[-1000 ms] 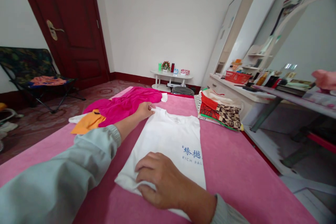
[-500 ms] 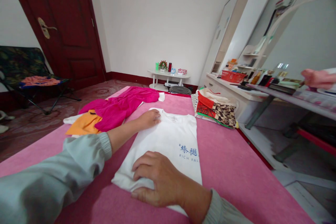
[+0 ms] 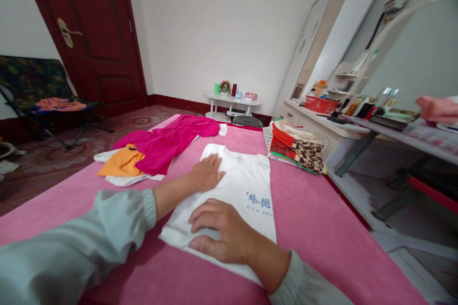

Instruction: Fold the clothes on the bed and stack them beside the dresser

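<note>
A white T-shirt [image 3: 239, 176] with blue lettering on its chest lies on the pink bed cover [image 3: 307, 228], its sides folded in and its neckline away from me. My left hand [image 3: 207, 173] rests flat on the shirt near the collar, fingers stretched out. Closer to me, my right hand [image 3: 223, 231] lies on the lower part of the shirt with its fingers curved and apart, the thumb near the bottom left edge. Neither hand grips the cloth.
Left of the shirt lie magenta clothes [image 3: 171, 140] and an orange garment [image 3: 123, 162]. A stack of folded clothes [image 3: 296, 145] sits at the far right of the bed. Beyond are a low white table [image 3: 232, 99], a dresser with a red basket [image 3: 320, 104], and a folding chair [image 3: 53, 86].
My left hand has gone from curled at the shirt's left shoulder edge to spread flat on the cloth. My right hand has barely moved. The view has shifted slightly.
</note>
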Action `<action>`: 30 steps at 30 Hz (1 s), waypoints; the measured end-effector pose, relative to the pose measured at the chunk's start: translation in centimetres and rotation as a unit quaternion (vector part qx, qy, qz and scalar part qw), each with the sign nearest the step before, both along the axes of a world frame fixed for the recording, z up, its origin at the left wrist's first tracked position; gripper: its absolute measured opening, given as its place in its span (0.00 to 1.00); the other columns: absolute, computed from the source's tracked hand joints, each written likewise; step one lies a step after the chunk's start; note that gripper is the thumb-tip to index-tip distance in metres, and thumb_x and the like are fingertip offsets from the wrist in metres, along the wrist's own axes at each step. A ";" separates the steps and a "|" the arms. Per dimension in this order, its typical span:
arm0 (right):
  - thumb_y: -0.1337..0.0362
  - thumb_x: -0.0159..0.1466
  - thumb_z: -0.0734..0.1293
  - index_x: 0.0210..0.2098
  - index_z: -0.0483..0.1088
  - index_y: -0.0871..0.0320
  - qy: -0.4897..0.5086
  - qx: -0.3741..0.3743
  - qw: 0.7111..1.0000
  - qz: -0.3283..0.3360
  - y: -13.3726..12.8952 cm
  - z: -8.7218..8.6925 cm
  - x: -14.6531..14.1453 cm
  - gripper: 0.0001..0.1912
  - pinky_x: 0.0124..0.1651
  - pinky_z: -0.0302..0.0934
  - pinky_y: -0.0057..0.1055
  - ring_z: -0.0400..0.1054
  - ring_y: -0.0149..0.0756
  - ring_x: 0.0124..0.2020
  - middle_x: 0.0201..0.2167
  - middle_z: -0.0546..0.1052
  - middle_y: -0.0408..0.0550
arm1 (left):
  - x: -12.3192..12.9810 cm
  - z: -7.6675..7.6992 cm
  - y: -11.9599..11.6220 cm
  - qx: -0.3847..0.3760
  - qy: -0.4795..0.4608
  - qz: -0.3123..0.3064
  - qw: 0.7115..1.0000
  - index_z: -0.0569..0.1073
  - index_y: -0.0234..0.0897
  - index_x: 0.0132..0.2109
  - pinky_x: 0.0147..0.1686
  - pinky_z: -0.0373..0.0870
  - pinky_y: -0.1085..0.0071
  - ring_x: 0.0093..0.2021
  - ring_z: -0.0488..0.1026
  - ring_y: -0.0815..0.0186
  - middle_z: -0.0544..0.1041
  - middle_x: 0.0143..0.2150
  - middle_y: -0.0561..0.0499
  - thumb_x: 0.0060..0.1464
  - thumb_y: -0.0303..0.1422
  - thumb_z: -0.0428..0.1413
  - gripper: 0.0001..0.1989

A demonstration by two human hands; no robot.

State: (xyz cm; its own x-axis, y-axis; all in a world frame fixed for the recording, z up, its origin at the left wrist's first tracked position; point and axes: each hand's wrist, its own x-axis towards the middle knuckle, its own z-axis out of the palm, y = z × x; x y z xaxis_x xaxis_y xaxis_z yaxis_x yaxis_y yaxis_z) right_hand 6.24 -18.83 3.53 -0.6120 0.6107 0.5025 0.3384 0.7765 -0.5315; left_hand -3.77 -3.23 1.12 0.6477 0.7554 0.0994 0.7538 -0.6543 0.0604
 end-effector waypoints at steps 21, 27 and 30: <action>0.58 0.69 0.57 0.28 0.71 0.60 0.077 -0.083 0.990 -0.083 0.0 0.5 1.2 0.19 0.39 0.59 0.29 0.66 0.32 0.32 0.28 0.72 0.47 | -14.7 4.2 -11.3 -0.170 -0.148 -0.031 0.974 0.71 0.41 0.52 0.50 0.65 0.67 0.49 0.70 0.59 0.73 0.51 0.47 0.52 0.45 0.56 0.22; 0.58 0.69 0.56 0.28 0.70 0.60 0.050 -0.075 0.992 -0.088 -0.2 0.6 1.3 0.19 0.38 0.58 0.30 0.65 0.31 0.31 0.28 0.71 0.47 | -13.7 3.0 -12.7 -0.277 -0.223 0.029 0.934 0.68 0.38 0.42 0.25 0.57 0.76 0.25 0.63 0.71 0.67 0.26 0.58 0.54 0.40 0.54 0.12; 0.58 0.69 0.56 0.28 0.70 0.60 0.040 -0.069 0.993 -0.092 -0.1 0.4 1.4 0.19 0.39 0.58 0.29 0.65 0.31 0.31 0.28 0.71 0.47 | -13.8 2.8 -12.4 -0.298 -0.248 0.040 0.921 0.69 0.36 0.37 0.24 0.56 0.76 0.25 0.61 0.71 0.64 0.24 0.58 0.53 0.38 0.53 0.10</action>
